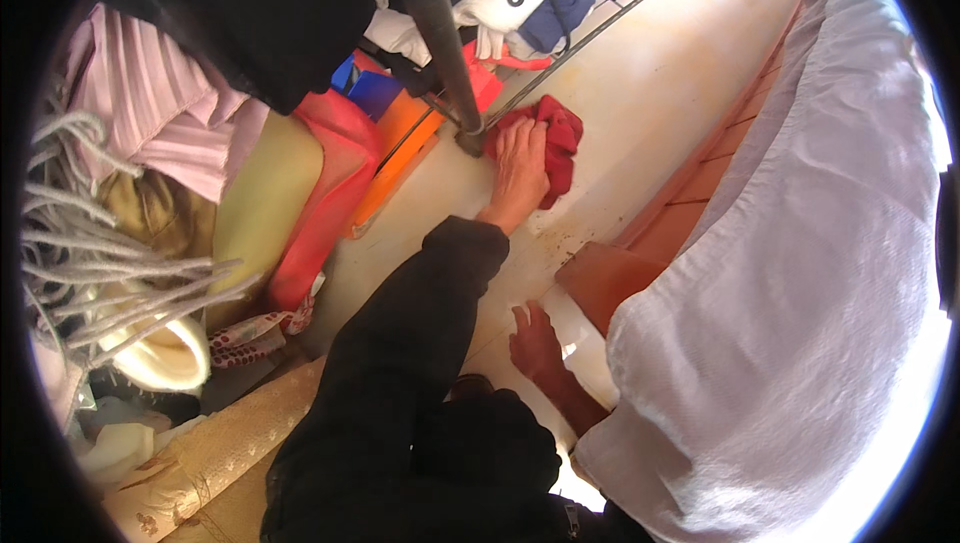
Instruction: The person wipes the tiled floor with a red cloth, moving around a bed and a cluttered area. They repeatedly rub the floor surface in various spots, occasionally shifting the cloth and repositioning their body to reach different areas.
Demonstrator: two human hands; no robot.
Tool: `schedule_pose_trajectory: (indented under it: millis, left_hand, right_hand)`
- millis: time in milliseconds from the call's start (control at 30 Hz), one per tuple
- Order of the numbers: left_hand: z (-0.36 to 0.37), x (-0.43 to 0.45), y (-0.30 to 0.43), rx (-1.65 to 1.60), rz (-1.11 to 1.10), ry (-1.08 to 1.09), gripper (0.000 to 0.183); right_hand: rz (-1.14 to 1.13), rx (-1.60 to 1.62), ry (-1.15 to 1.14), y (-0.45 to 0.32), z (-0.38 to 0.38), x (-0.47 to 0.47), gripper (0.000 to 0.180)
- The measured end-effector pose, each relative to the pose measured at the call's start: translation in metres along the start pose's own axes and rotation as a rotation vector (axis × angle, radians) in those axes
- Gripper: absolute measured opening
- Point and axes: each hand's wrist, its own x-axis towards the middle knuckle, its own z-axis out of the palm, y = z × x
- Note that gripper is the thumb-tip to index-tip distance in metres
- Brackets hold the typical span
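My left hand (522, 168), in a black sleeve, presses on a crumpled dark red cloth (559, 145). That cloth lies on the pale floor beside the foot of a dark metal post (442, 40); my fingers curl over its near side. Lower down, my right hand (536, 344) is over the floor with its fingers apart and nothing in them. It is close to the corner of a reddish-brown wooden base (611, 277). Crumbs of dark dirt (570, 235) are scattered on the floor between the cloth and that corner.
A pale fitted sheet (787, 258) overhangs the wooden base at right. At left are an orange box (397, 160), a red bag (326, 190), pink striped fabric (165, 100) and grey cord fringe (112, 265). A wire rack (600, 29) carries piled clothes (510, 3).
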Motion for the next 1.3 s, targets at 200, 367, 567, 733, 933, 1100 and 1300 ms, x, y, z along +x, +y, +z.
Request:
schedule_pose_trajectory:
  millis: [200,367,567,733,933,1100,1300]
  left_hand:
    - [0.056,0.045,-0.063,0.804,-0.373,-0.067,0.027]
    - [0.058,0.062,-0.068,0.141,-0.351,-0.383,0.036]
    - [0.048,0.068,-0.085,0.349,-0.360,-0.575,0.040]
    - [0.049,0.074,-0.072,0.414,-0.498,-0.512,0.044]
    - [0.003,0.018,-0.003,-0.805,-0.776,-0.045,0.064]
    - [-0.113,-0.100,0.027,-1.264,-0.935,0.150,0.052]
    - [-0.184,-0.221,-0.024,-0.606,-0.935,0.190,0.059]
  right_hand:
    - [-0.150,-0.138,-0.192,0.020,0.013,-0.013,0.082]
    - [-0.162,-0.133,-0.197,0.034,0.012,-0.026,0.085]
    - [-0.199,-0.127,-0.216,0.028,0.012,-0.026,0.088]
    - [-0.223,-0.168,-0.230,0.024,0.010,-0.018,0.090]
    - [-0.205,-0.188,-0.321,0.036,0.016,-0.009,0.094]
    - [-0.194,-0.117,-0.198,0.053,0.025,-0.011,0.082]
    - [-0.289,-0.163,-0.129,0.045,0.013,-0.016,0.076]
